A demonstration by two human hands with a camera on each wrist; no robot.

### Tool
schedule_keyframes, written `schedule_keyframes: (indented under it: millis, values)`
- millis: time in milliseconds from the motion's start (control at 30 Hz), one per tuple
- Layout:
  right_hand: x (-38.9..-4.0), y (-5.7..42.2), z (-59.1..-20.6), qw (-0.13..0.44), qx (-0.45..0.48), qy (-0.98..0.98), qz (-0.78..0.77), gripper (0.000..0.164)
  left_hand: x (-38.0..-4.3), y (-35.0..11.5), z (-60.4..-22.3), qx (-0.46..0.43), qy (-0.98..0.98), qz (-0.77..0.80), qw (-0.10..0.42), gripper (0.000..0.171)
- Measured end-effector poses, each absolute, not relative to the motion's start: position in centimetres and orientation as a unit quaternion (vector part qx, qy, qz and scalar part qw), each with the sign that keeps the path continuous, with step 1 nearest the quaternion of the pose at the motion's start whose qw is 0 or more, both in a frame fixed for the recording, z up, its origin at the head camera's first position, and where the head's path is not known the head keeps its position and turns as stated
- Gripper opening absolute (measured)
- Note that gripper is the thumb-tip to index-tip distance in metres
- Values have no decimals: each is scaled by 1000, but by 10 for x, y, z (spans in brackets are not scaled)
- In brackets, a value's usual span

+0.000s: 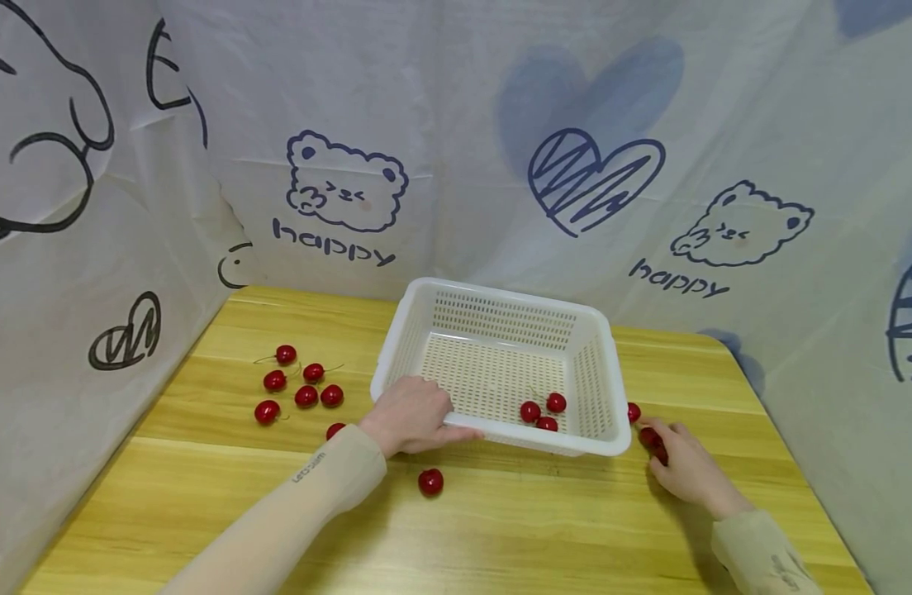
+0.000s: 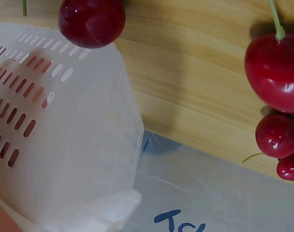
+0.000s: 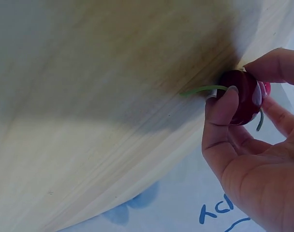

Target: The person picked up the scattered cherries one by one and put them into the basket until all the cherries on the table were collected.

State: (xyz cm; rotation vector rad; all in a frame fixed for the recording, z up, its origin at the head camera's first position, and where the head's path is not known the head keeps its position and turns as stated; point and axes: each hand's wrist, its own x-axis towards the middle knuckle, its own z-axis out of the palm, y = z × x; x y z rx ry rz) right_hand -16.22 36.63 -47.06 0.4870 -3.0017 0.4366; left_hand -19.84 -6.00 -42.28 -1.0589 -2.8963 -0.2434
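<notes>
The left hand (image 1: 411, 413) grips the front-left rim of a white slotted plastic basket (image 1: 575, 440), whose outer wall (image 2: 98, 121) fills much of the left wrist view. Three cherries lie inside, near its front right corner; one is this cherry (image 1: 556, 402). Right of the basket, the right hand (image 1: 690, 463) pinches a dark red cherry (image 1: 653, 442) between thumb and fingers. In the right wrist view that cherry (image 3: 241, 96) is close to the tabletop, a green stem pointing out. Another cherry (image 1: 634, 412) sits just beyond those fingertips, beside the basket.
Several cherries (image 1: 306, 397) with stems lie grouped on the wooden table (image 1: 501, 529), left of the basket. One cherry (image 1: 430, 482) lies in front of it, and another (image 1: 335, 430) is partly hidden by the left forearm. A printed white cloth (image 1: 456, 165) hangs around the table.
</notes>
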Motion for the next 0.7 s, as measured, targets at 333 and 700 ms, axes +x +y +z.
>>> schedule_keyframes:
  millis: [333, 700]
  values:
    - [-161, 370, -470, 36, 139, -977, 158, 60, -198, -60, -423, -340, -937, -80, 20, 65]
    - [-156, 373, -461, 19, 101, -975, 198, 42, -198, -60, -424, -349, -932, -89, 34, 61]
